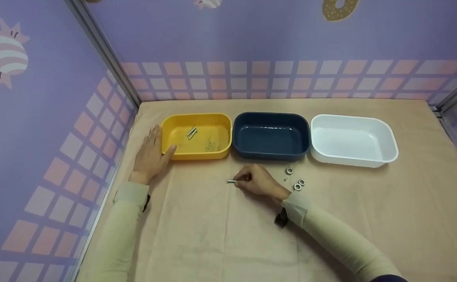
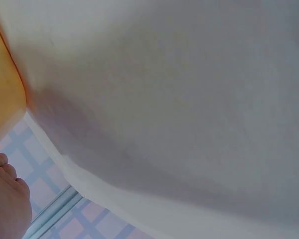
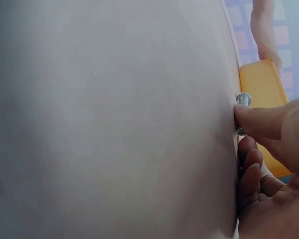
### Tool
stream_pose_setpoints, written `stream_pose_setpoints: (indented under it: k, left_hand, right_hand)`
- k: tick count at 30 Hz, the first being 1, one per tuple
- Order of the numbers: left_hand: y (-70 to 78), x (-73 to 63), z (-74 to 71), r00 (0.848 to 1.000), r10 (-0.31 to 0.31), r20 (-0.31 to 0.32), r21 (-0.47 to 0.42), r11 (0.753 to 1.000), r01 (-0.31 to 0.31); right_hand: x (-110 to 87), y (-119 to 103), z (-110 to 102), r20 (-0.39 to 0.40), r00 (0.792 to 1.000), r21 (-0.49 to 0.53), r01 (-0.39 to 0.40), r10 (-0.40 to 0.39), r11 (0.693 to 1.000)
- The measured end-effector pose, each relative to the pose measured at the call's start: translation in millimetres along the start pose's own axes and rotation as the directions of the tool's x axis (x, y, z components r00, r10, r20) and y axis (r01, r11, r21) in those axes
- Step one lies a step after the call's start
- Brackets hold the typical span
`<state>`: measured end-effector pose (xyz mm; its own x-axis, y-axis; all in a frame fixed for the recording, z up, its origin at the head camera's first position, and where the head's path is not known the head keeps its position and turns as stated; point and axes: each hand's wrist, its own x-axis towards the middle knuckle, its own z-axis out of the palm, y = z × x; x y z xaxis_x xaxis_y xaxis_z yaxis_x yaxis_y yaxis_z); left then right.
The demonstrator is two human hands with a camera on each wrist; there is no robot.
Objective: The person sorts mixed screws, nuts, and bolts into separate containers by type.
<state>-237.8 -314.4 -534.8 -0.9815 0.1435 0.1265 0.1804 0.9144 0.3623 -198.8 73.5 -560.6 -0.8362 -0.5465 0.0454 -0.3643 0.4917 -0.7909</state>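
My right hand [image 1: 257,179] pinches a silvery bolt [image 1: 231,181] between thumb and fingers, low over the cloth in front of the navy box. In the right wrist view the bolt's head [image 3: 243,98] sticks out beyond the thumb, and its other end shows below. At the left end of the yellow box [image 1: 197,155], my left hand [image 1: 150,156] rests with straight fingers along the side and the thumb at the front rim. Two bolts [image 1: 192,133] lie inside that box. Several nuts [image 1: 289,170] lie on the cloth to the right of my right hand.
The navy box [image 1: 271,154] stands between the yellow box and a white box [image 1: 353,159], all in one row. A tiny piece [image 1: 285,179] lies near the nuts. Patterned walls [image 1: 251,39] bound the cloth-covered table [image 1: 197,235] at the back and sides.
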Motion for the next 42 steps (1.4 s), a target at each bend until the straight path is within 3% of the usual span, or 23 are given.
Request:
stream_pose_setpoints:
  k: [11,24,37,42]
  left_hand:
    - [-1.8,0.5,0.9,1.000,-0.001,-0.007,0.004,1.000,0.001]
    - [-1.5,0.1,1.0,1.000,-0.008,0.009,0.010,1.000,0.007]
    - [-1.9,1.8,1.3,1.000,-0.005,-0.010,0.003,1.000,0.005]
    - [-1.6,1.4,1.5,1.000,-0.017,0.002,0.006,1.000,0.017]
  right_hand:
    - [0.5,-1.6,1.3,-0.024,0.999,0.055,-0.033,0.034,0.998]
    - [6.7,-6.7,-5.0,-0.028,1.000,0.001,-0.011,0.011,1.000]
    - [20.7,-28.1,-18.5,-0.054,0.997,-0.047,0.046,-0.048,0.998]
    - [24.4,-36.0,-20.9,-0.041,0.999,-0.027,0.017,-0.018,1.000]
